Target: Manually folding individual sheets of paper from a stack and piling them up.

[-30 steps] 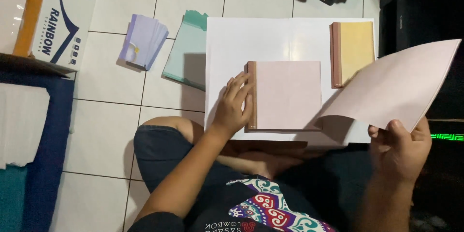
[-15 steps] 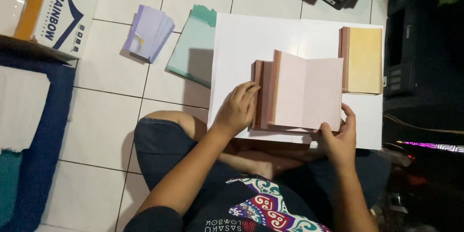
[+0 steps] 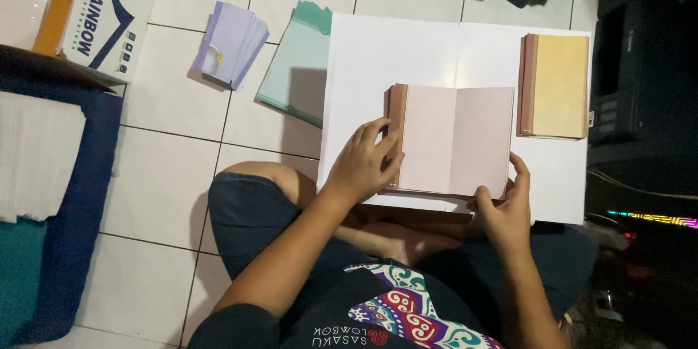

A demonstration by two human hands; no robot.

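Note:
A stack of pale pink paper (image 3: 451, 138) lies on a large white sheet (image 3: 407, 58) spread over the tiled floor. The top pink sheet is folded over the stack, with a crease down its middle. My left hand (image 3: 363, 163) rests on the stack's left edge, fingers pressing it down. My right hand (image 3: 502, 207) pinches the folded sheet at its lower right corner. A second stack with a yellow top sheet (image 3: 556, 87) lies to the right on the same white sheet.
A pale green paper stack (image 3: 294, 65) and a fan of lilac sheets (image 3: 229, 43) lie on the tiles at left. A cardboard box (image 3: 94, 7), a white paper pile (image 3: 36, 153) on blue fabric, and dark equipment (image 3: 640, 80) at right border the area.
My right hand brought the large pink sheet in from the far right and folded it over the pink stack. My left hand stayed on the stack's left edge.

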